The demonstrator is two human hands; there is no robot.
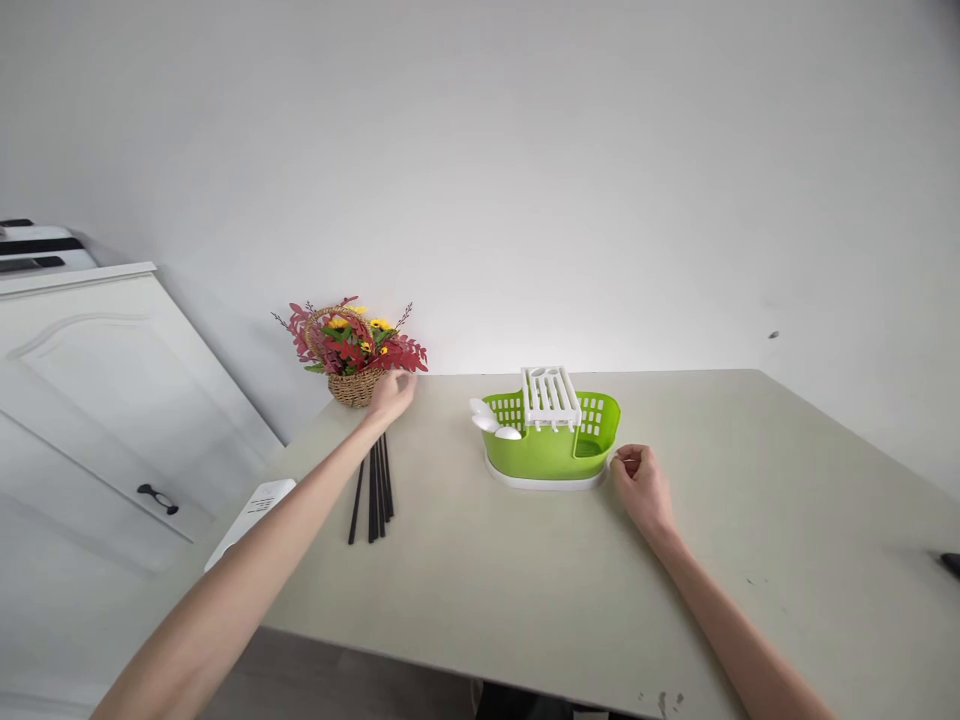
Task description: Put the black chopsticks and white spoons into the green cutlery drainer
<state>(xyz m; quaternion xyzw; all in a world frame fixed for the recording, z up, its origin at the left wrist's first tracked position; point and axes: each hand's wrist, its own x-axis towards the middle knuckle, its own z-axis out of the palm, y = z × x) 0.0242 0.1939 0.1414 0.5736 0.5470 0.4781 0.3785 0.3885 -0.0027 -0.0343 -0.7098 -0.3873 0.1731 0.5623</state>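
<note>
My left hand (394, 396) reaches to the far left of the table, beside the flower basket (355, 388) and over the far ends of several black chopsticks (379, 490). Its fingers curl in toward the thumb; whatever they may hold is hidden. On the right, my right hand (643, 488) rests in a loose fist close to the right end of a green utensil holder (536, 455); I cannot tell whether they touch. The holder has a white slotted rack (551, 395) on top and a white base. Several white spoons (495, 422) lean out of its left end.
A white box-like item (251, 515) with printed text lies at the table's left edge, partly behind my left forearm. A white cabinet (90, 420) stands at left, and the wall runs behind the table (465, 590). A dark object (951, 564) sits at the far right.
</note>
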